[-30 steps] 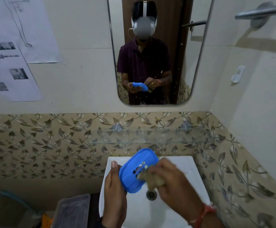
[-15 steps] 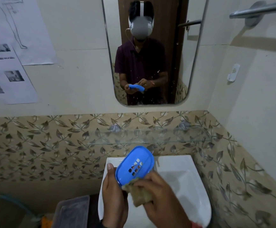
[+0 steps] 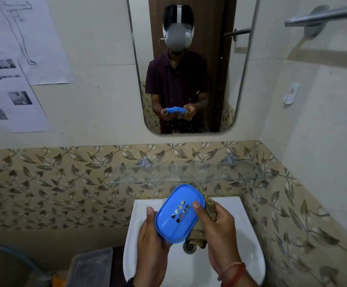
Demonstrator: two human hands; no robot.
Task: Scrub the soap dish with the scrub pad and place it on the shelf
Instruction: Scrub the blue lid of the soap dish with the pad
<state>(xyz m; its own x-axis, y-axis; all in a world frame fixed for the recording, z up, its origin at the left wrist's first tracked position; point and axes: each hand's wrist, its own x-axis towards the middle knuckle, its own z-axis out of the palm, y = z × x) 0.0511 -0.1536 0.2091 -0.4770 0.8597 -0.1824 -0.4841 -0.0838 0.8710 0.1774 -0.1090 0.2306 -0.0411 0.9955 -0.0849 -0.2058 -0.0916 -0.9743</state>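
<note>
At the bottom centre of the frame, a white sink (image 3: 249, 241) sits below a glass shelf (image 3: 189, 172) fixed to leaf-patterned tiles, with a mirror (image 3: 241, 65) above and printed sheets (image 3: 13, 104) at upper left. Over the basin, the left hand (image 3: 152, 241) cups the blue soap dish (image 3: 180, 214) from beneath, fingers curled along its edge, while the right hand (image 3: 218, 228) pinches its rim and presses the brown scrub pad (image 3: 210, 206) behind it. The pad is mostly hidden, and the lidded bin (image 3: 89, 266) at lower left is cut off.

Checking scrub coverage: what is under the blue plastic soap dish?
Under the blue plastic soap dish, the tan scrub pad shows at its right edge; the right hand holds it. Contact underneath is hidden.
</note>
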